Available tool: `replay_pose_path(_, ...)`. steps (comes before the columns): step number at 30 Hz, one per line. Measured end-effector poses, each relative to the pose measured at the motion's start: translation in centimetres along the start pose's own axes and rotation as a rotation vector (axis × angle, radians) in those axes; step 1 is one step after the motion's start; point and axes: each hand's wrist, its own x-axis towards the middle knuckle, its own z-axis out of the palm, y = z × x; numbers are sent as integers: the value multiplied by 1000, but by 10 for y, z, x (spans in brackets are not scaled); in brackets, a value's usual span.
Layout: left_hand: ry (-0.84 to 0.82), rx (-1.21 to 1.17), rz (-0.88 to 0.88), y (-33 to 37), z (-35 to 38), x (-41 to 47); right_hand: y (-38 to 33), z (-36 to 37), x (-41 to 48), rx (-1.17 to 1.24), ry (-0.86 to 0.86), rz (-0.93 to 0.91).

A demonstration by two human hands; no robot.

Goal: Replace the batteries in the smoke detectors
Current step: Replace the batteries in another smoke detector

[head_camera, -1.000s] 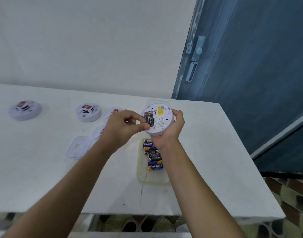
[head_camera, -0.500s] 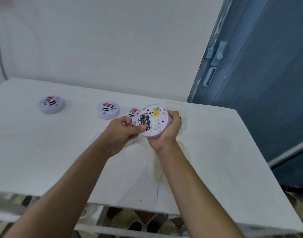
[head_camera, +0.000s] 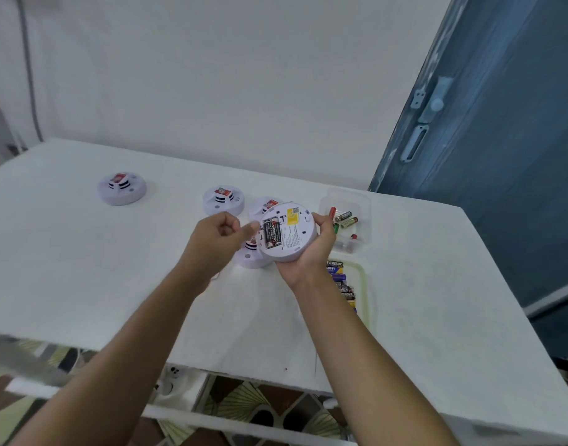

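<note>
The right hand [head_camera: 311,255] grips the upturned smoke detector [head_camera: 289,233] above the table [head_camera: 83,268], with two batteries [head_camera: 273,235] seated in its open bay. The left hand [head_camera: 218,239] has its fingers curled and empty at the detector's edge. The other detectors [head_camera: 122,188] on the table look still to do.

A: How is the right hand [head_camera: 311,252] held?
B: It is cupped under the smoke detector [head_camera: 289,233], fingers curled over its right rim; the forearm is stretched forward.
A: And the left hand [head_camera: 216,241]?
B: It is set at the smoke detector's left edge; fingers are curled, one tip touching it.
</note>
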Motion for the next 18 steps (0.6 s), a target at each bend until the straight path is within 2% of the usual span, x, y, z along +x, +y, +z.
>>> replay_pose_path(5, 112, 379, -43, -34, -36, 10, 4, -6, 0, -11, 52, 8)
replay_pose_path(8, 61, 736, -129, -55, -46, 11, 6, -8, 1, -8, 67, 2)
replay_pose_path(10, 36, 872, -189, -61, -46, 9, 8, -9, 0, -2, 69, 5)
replay_pose_path(15, 97, 961, -130, -63, -32, 0, 8, -10, -3, 18, 62, 18)
replay_pose_path(18, 125, 878, -120, -63, -29, 1, 8, -11, -4, 15, 52, 15)
